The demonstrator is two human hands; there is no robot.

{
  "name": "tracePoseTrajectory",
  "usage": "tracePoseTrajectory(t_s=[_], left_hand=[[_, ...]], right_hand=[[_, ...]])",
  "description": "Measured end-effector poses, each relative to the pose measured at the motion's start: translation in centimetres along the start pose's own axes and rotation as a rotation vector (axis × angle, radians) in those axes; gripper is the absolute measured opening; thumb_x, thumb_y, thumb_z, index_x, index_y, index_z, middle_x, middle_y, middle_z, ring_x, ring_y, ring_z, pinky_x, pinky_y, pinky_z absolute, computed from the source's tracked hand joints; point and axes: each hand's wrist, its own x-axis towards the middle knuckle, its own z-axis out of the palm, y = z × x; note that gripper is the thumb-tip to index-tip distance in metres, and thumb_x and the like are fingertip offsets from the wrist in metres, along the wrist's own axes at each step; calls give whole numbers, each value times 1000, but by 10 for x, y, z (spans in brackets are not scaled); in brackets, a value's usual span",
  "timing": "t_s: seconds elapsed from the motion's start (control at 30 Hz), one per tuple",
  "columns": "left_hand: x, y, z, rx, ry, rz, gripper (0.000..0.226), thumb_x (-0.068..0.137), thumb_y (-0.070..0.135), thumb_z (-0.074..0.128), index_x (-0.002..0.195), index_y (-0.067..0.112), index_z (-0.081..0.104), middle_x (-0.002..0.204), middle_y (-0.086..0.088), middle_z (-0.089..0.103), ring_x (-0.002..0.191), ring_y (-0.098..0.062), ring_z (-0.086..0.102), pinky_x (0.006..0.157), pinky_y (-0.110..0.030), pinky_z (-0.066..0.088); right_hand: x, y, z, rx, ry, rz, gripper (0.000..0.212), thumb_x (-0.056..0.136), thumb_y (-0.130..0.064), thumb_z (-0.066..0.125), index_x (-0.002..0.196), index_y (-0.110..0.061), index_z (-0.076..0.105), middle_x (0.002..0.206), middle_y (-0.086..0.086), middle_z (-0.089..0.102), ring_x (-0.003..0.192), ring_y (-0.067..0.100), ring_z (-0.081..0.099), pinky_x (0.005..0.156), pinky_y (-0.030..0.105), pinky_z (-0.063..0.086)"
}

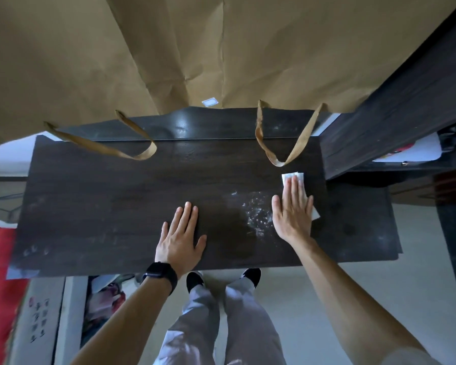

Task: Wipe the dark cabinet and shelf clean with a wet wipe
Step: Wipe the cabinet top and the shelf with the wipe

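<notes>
the right hand lies flat, fingers straight and close together, and it presses the wet wipe onto the top of the dark cabinet. the wipe is near the right edge of the top, toward the far side. only its far end and one small corner show from under the hand. the left hand is also flat with the fingers a little spread. it rests on the top near the middle of the near edge and holds nothing. a black watch sits on that wrist.

just left of the right hand there is a patch of white specks, and the dark wood around it looks damp. faint smears show near the near left corner.

to do this stroke well, i think the palm should stay flat and draw the wipe in long, overlapping passes through the specks, while the left hand steadies the body.

brown paper bags hang over the far edge, and their handles lie on the top. they would need lifting to reach under. beyond the far right corner stands a dark board, maybe the shelf.
</notes>
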Motion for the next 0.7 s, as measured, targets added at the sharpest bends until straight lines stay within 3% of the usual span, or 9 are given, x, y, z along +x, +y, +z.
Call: tracePoseTrajectory(t_s=[0.1,0.17,0.33,0.5,0.6,0.7], left_hand=[[-4,-11,-3,-2,-9,31,73,99,51,39,159,30,1,161,15,-16,152,-13,-7,122,-47,10],[-9,-21,0,-8,0,31,72,100,51,39,158,31,2,160,17,-16,151,-11,-9,122,-46,9],[-25,-45,6,11,24,34,69,101,53,34,158,33,0,161,18,-14,147,-7,-16,119,-41,1],[-37,-66,3,13,-18,24,69,101,53,32,157,36,-5,158,22,-20,144,-3,-23,120,-42,-2],[-43,-71,4,-8,-16,12,69,101,51,33,156,38,-6,158,24,-22,143,-1,-25,122,-44,2],[-46,-73,6,-30,3,16,69,100,50,36,157,38,-2,159,22,-18,144,-2,-22,121,-44,2]], right_hand=[[24,-15,-3,8,-70,-34,67,96,-54,2,152,-21,-16,166,3,-10,152,14,-11,123,50,-1],[41,-34,-2,-26,-96,-117,68,98,-51,8,154,-19,-13,166,3,-10,152,13,-13,123,49,-2],[22,-95,20,-105,-138,-491,64,103,-49,10,159,-20,-3,166,-5,-12,151,9,-16,123,44,-8],[-7,-74,14,-196,-258,-784,63,104,-46,17,159,-22,-1,166,-9,-10,151,5,-13,123,42,-5],[-3,-73,4,-84,-193,-820,53,104,-27,36,155,-18,29,165,-6,19,152,9,10,124,44,7],[5,-99,-1,98,57,-701,40,88,3,54,125,-7,65,138,6,61,141,26,43,118,52,27]])
